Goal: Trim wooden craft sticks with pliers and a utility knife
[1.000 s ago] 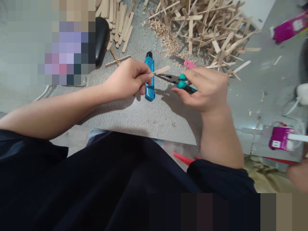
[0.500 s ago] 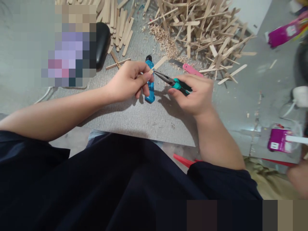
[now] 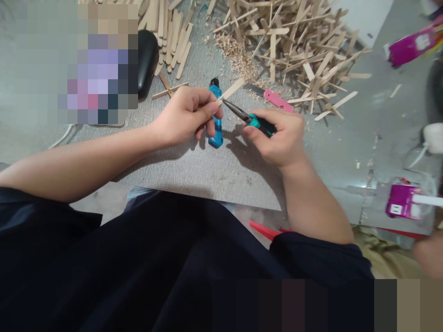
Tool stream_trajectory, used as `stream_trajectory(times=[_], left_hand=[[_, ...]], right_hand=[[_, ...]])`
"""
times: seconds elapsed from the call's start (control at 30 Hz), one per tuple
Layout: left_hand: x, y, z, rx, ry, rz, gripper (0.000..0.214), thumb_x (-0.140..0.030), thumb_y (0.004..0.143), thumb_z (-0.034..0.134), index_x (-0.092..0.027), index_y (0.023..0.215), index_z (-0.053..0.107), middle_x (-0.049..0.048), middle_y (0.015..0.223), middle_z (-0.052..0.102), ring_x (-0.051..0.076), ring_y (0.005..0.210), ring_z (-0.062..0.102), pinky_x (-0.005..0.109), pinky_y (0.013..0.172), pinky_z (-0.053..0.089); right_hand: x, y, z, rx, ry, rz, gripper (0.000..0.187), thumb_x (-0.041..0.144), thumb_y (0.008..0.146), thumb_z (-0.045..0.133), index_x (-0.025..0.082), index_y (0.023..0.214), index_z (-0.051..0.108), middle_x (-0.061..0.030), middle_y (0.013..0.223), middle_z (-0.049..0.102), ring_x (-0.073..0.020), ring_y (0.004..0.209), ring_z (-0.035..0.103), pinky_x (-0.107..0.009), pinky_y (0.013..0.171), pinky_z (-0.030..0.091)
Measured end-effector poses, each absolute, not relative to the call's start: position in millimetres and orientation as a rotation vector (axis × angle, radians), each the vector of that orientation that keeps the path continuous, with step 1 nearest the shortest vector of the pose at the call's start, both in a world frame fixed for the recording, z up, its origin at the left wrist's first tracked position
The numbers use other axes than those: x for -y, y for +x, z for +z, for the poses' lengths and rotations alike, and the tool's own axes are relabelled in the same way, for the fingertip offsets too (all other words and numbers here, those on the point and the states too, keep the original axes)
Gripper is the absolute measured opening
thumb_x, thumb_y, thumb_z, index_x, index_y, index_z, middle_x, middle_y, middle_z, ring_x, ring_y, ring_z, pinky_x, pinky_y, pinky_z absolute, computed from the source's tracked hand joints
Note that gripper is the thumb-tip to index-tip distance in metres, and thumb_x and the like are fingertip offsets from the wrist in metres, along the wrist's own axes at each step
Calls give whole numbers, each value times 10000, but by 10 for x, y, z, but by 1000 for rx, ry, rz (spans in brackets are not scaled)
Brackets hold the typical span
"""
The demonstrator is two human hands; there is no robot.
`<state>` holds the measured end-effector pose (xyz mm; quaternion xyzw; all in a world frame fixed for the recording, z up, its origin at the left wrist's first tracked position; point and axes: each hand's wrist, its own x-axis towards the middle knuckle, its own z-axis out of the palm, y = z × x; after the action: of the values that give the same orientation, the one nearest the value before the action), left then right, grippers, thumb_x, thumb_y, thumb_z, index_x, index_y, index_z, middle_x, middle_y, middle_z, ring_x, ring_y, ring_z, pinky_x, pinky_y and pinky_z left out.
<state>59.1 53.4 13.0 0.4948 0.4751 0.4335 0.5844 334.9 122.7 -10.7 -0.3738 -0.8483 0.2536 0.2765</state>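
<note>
Between thumb and fingers, my left hand pinches a flat wooden craft stick that points up to the right. My right hand is closed around the teal and black handles of long-nose pliers. The plier tips meet the stick's edge right beside my left fingertips; whether they bite into it I cannot tell. Under my left hand lies a blue utility knife, partly hidden by the fingers. A pink-handled knife with a dark blade rests beyond my right hand.
A large heap of crossed craft sticks covers the table's far side, with wood shavings beside it. Loose plain sticks lie at the back left near a black case. Purple packets sit at the right. Another person's hand shows there.
The pliers' jaws look more closed at the stick, and the stick has shifted slightly to the upper right. Both hands stay almost in place.
</note>
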Motion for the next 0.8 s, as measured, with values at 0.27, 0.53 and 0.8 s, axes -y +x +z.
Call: stream_trajectory(times=[0.27,0.53,0.8], left_hand=[[-527,573,157,-1115,1170,1007,307,-218,1173,683,-167,875,737,-32,561,672,57,424,503,191,474,410],[-497,633,150,-1149,1179,1006,289,-189,1205,592,-163,935,690,-9,645,769,52,421,564,171,445,412],[-480,662,153,-1155,1162,1007,277,-174,1200,589,-166,936,675,7,667,784,48,422,575,169,445,408]], right_hand=[[-1239,3366,-142,2219,-1004,804,498,745,951,830,272,1086,905,-56,871,813,-206,725,659,-390,701,518],[-1200,3344,-146,2202,-1030,791,541,776,949,809,263,1092,904,-60,885,825,-209,737,673,-395,714,523],[-1163,3302,-122,2197,-1041,746,469,715,942,823,266,1056,889,-45,830,800,-207,702,643,-391,693,512]])
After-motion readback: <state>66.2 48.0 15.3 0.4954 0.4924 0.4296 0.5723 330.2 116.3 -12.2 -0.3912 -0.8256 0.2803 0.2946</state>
